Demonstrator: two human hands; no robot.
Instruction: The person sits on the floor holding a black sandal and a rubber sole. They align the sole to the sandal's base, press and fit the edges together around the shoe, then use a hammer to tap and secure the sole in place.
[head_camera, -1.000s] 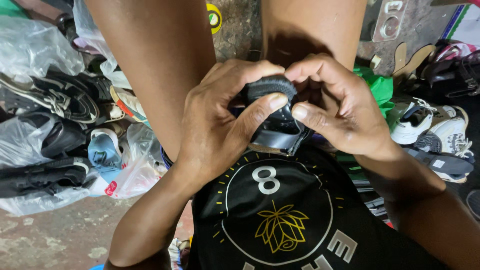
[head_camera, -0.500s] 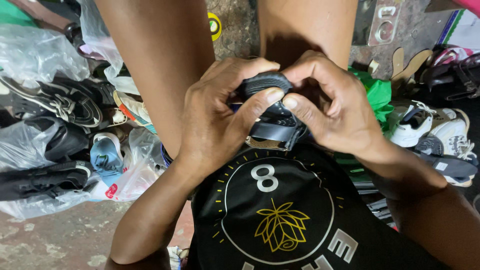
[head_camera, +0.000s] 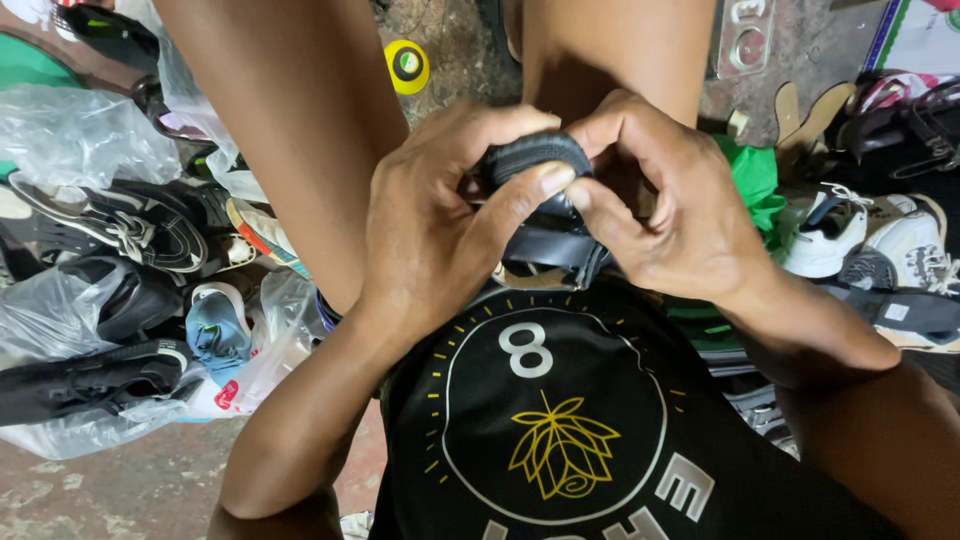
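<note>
A black sandal (head_camera: 548, 228) with a ridged sole edge and dark straps is held between my knees, over my black printed shirt (head_camera: 560, 430). My left hand (head_camera: 440, 225) wraps its left side, thumb pressed on the sole's rim. My right hand (head_camera: 670, 205) grips it from the right, fingers curled over the top and thumb meeting the left thumb. Most of the sandal is hidden under my fingers.
Shoes and sandals in clear plastic bags (head_camera: 95, 300) are piled on the left. White sneakers (head_camera: 880, 245) and dark sandals lie at the right, beside green cloth (head_camera: 750, 175). A yellow roll of tape (head_camera: 407, 65) lies on the concrete floor between my legs.
My hands and the sandal have stayed nearly still; my thumbs have shifted slightly along the sole's rim.
</note>
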